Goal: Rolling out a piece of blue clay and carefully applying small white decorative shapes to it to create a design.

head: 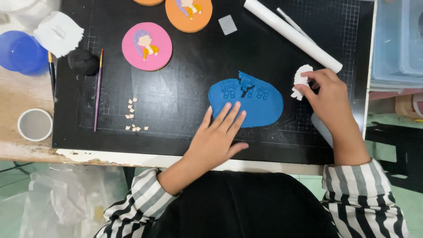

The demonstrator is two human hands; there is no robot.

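Note:
A flat sheet of blue clay (255, 101) lies on the black cutting mat (176, 88), with pressed figure shapes along its upper edge. My left hand (218, 136) rests flat with spread fingers on the sheet's lower left edge. To the right of the sheet, my right hand (328, 94) pinches a small white figure-shaped cutter (301, 81) just above the mat.
A white rolling pin (293, 35) lies diagonally at the upper right. Pink (146, 46) and orange (188, 15) clay discs carry small figures. A black clay lump (83, 61), brushes (98, 90), small beige clay bits (132, 114), a blue lid (22, 53) and a white cup (35, 124) sit left.

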